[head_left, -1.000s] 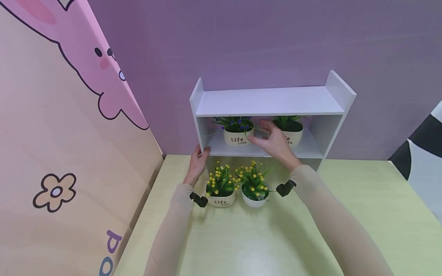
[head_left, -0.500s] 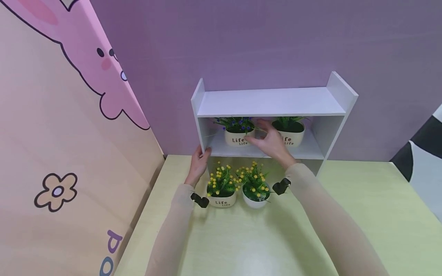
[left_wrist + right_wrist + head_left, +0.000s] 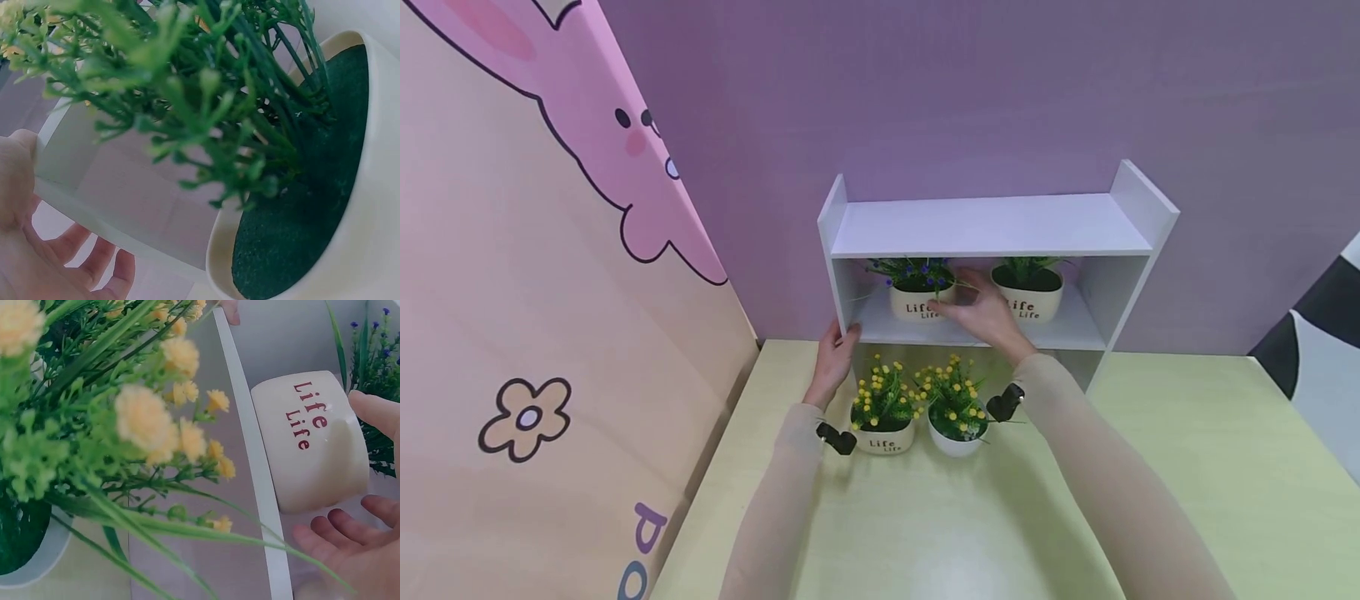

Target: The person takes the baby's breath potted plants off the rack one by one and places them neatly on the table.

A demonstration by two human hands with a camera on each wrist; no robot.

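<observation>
My left hand grips the left side panel of a white shelf unit; in the left wrist view its thumb and fingers lie on opposite faces of the panel. On the middle shelf stands a cream "Life" pot with purple-blue flowers. My right hand is spread at this pot's right end. In the right wrist view the thumb is by the rim and the loosely bent fingers are beside the end, apparently slightly apart from it. A second cream pot with green leaves stands right of that hand, partly hidden.
Two yellow-flowered plants stand on the pale table before the shelf: a cream "Life" pot by my left wrist and a round white pot to its right. A purple wall rises behind, a decorated panel at left.
My right hand has shifted slightly left, its thumb moving further across the front of the purple-flowered pot. The left hand stays on the side panel, and the pots keep their places.
</observation>
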